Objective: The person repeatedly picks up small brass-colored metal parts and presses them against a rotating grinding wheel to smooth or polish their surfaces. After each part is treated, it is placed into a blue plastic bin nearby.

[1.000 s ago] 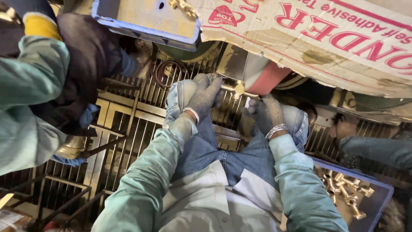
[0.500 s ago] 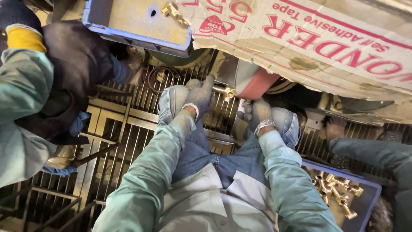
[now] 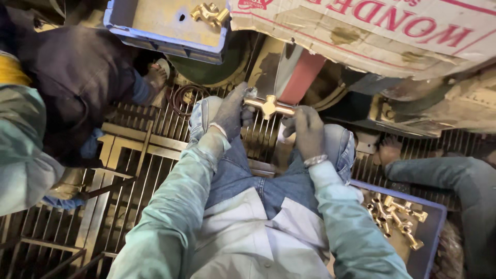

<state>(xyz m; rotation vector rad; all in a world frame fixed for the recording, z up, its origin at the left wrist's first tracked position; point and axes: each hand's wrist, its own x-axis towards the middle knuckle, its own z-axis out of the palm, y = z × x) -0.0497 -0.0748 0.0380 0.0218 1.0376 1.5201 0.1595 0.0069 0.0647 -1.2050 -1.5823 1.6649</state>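
Both my gloved hands, left (image 3: 231,114) and right (image 3: 307,132), pinch the cross-shaped brass fitting (image 3: 268,106) by its ends before the reddish grinding belt (image 3: 305,77); next, I judge, steady pressure against it

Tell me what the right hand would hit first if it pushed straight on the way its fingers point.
Probably the red-edged sloping panel: the right hand, gripping the T-shaped brass fitting, points up-frame toward it, though depth is unclear.
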